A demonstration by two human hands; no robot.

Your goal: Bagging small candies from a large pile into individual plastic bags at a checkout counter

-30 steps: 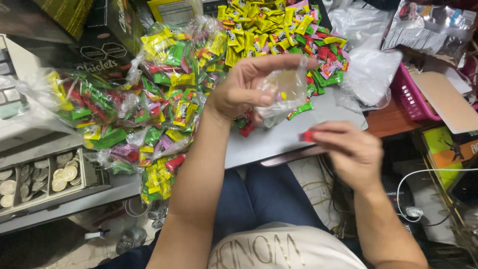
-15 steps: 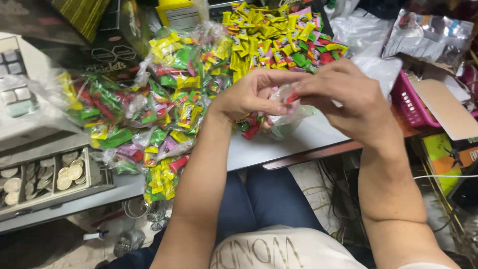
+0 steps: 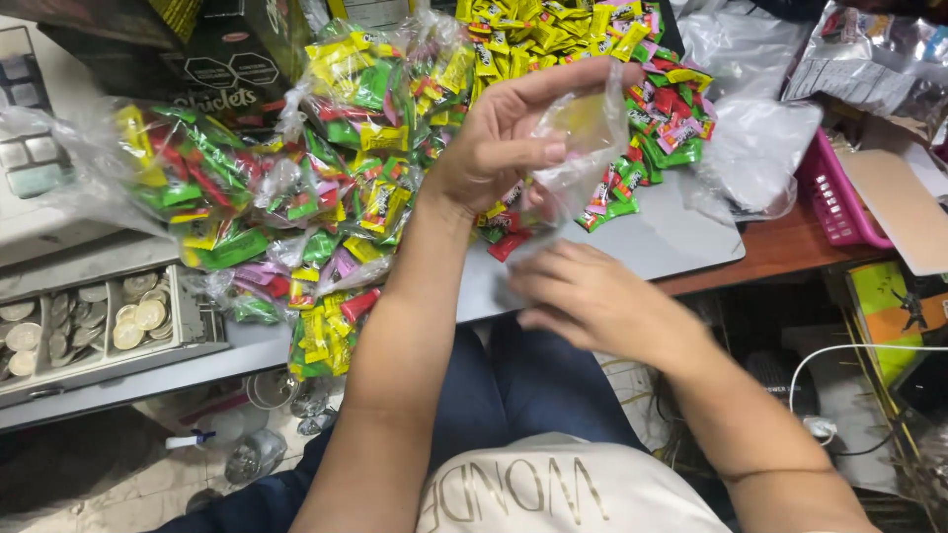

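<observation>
My left hand (image 3: 506, 138) is raised over the grey table and pinches a small clear plastic bag (image 3: 583, 138) with wrapped candies in it. My right hand (image 3: 591, 296) hovers lower, near the table's front edge, palm down with fingers loosely curled; nothing shows in it. Beneath and behind both hands lies a heap of loose wrapped candies (image 3: 583, 49) in yellow, green, red and pink. Several filled clear bags of the same candies (image 3: 326, 188) lie to the left of my left forearm.
A drawer with compartments of coins (image 3: 89, 326) stands open at the left. A pink plastic basket (image 3: 834, 197) and cardboard flaps sit at the right, with empty clear bags (image 3: 760, 148) beside the candy heap. Dark boxes stand at the back left. My knees are under the table.
My right hand left the small bag and dropped toward the table's front edge. My left hand lifted the bag a little higher and keeps its hold.
</observation>
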